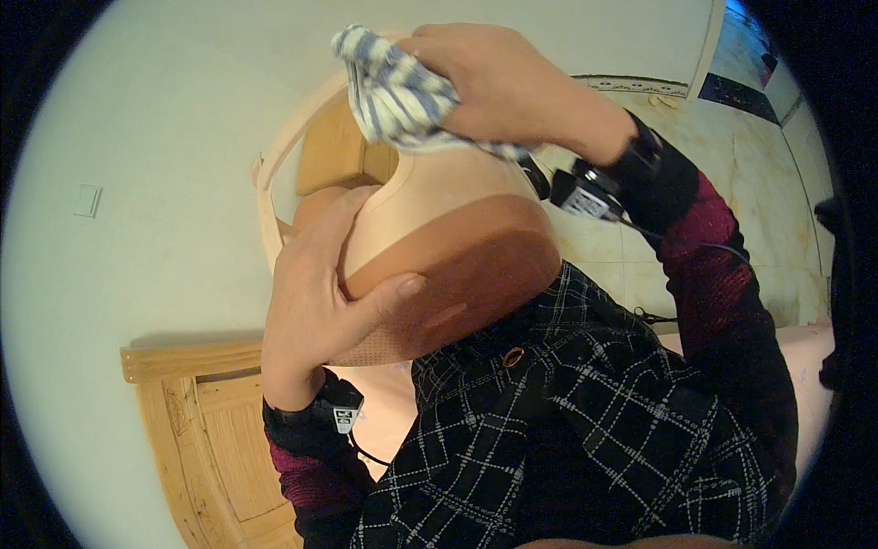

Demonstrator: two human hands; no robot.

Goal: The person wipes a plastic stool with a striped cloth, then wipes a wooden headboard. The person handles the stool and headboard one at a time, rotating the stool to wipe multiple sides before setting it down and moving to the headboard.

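A smooth beige and brown bag-like item (466,254) is held up in front of my torso, its brown rounded end toward me. My left hand (322,295) grips its left side, the thumb lying across the brown part. A pale curved strap (274,165) arches up on the left and seems to belong to it. In my right hand (507,82) is a bunched white and blue-grey striped cloth (405,89). This cloth lies against the beige upper edge of the item. Some right-hand fingers are hidden behind the cloth.
Behind the item stands a wooden piece of furniture (333,151) by the pale wall (178,171). A carved wooden headboard (226,425) is at lower left, beside a pink bed sheet (384,405). Marble-look floor tiles (720,206) stretch to a doorway (748,62). Cabled devices (586,195) sit at both wrists.
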